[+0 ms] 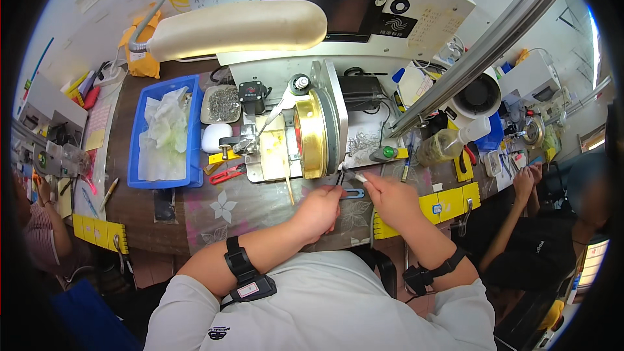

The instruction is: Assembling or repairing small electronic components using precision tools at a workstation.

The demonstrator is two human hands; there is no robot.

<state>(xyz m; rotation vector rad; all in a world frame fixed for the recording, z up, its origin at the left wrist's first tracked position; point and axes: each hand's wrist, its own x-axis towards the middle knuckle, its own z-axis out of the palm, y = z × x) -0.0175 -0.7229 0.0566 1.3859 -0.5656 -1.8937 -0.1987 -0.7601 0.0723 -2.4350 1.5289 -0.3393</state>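
In front of a brass-coloured wheel (312, 136) on a small bench machine, my two hands come close together. My left hand (320, 211) is closed around a thin dark tool (340, 179), whose tip points up toward the wheel's lower right side. Fingers of my right hand (394, 203) pinch a slim white stick-like piece (360, 177), its end close to that tip. Whatever sits between the two tips is too small to make out. Between my hands shows a flat blue piece with a slot (353, 194); I cannot tell whether it is held or lying on the table.
A blue bin (134, 149) with crumpled paper stands left, beside a dish of small metal parts (223, 104) and red-handled pliers (227, 174). A lamp (240, 26) hangs above. A clear bottle (445, 146) and a slanting metal post (478, 49) stand right. People sit on both sides.
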